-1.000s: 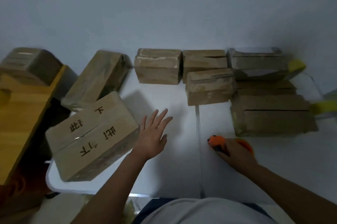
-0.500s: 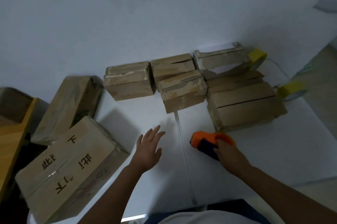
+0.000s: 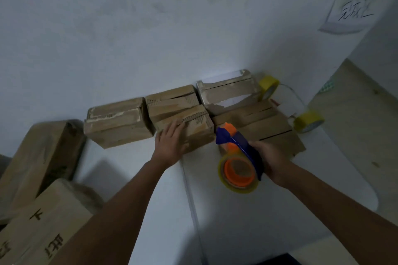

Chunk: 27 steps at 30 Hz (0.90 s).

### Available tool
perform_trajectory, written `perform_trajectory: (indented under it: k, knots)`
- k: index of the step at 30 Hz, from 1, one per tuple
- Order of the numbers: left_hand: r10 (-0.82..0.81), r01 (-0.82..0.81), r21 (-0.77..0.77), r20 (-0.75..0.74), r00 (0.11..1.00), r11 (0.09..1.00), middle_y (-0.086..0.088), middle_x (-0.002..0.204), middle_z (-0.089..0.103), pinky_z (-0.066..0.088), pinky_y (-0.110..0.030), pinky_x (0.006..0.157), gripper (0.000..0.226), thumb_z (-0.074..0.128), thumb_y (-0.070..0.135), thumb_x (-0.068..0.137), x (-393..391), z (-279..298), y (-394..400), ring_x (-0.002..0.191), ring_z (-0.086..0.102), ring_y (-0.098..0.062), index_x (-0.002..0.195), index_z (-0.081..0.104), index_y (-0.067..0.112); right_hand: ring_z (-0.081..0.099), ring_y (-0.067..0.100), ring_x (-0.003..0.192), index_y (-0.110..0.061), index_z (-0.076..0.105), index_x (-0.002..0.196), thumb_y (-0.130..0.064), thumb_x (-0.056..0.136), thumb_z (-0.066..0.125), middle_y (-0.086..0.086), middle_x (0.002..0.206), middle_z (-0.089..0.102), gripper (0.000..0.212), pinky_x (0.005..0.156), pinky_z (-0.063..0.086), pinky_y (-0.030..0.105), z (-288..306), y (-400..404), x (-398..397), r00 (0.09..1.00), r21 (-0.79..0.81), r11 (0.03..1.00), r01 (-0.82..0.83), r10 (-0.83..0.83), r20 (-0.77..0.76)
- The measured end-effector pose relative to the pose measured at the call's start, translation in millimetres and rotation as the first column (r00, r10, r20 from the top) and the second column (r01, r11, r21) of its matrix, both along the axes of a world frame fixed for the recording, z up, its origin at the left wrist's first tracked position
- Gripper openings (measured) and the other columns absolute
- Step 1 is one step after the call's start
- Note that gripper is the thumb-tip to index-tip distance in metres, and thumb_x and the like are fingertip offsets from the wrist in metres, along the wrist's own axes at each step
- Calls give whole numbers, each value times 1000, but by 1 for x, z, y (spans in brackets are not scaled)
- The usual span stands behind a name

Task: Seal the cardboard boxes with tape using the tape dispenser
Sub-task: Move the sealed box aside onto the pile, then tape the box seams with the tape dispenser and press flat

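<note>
Left hand [image 3: 171,143] is now resting on the small brown cardboard box [image 3: 189,126] sitting near the middle of the white table [image 3: 269,210], fingers laid over its top and near face; half a second back it was hovering spread above bare tabletop, so it has reached forward and is making contact. Right hand [image 3: 272,160] is gripping the orange-and-blue handheld tape dispenser [image 3: 238,157] with its clear tape roll, and is holding it lifted off the table just right of that box; earlier it was sitting low on the surface under the hand. Blue cutter end is pointing toward the box row. Judging from this, the person is steadying the box and bringing the dispenser in to start a strip, but no tape is on the seam yet as far as visible. More worn brown cardboard boxes are lining the table's far edge against the wall: one to the left [image 3: 117,121], one behind [image 3: 170,98], a larger flat one [image 3: 265,129] behind the dispenser. Two yellow tape rolls [image 3: 309,121] are sitting at the far right corner. Big printed cartons [image 3: 43,226] are stacking off the table's left edge. Flap state on the held box is too blurred to tell.
</note>
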<state>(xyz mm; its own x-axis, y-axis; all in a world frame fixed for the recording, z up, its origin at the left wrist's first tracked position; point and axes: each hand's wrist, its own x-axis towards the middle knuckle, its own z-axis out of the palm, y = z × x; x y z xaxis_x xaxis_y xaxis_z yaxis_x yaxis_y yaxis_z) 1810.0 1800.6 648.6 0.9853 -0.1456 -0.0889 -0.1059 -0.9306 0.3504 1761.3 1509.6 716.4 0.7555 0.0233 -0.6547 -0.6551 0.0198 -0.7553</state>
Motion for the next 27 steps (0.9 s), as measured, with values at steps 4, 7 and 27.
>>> perform_trajectory:
  k: [4,7,27]
  knots:
    - [10,17,150,-182,983,989,4,165,-14,1,-62,117,87,53,52,95,30,-11,0,151,-14,-27,156,-6,35,60,22,79,-9,66,97,-29,100,43,9,84,65,31,77,42,37,1,-8,11,1000,108,994,12,-13,12]
    - [-14,47,140,-230,973,989,7,163,-19,13,-72,112,82,52,40,99,27,-18,5,149,-20,-30,156,-7,37,59,21,80,-11,63,97,-31,101,41,7,84,65,31,77,42,36,3,-11,19,998,57,998,-25,22,58]
    - [-145,127,-320,-32,989,939,9,137,52,39,-21,100,35,57,23,98,-159,17,7,127,48,-18,132,56,33,60,10,58,-14,60,72,-66,86,39,0,65,63,58,57,46,26,9,62,-27,641,-622,698,-354,666,381]
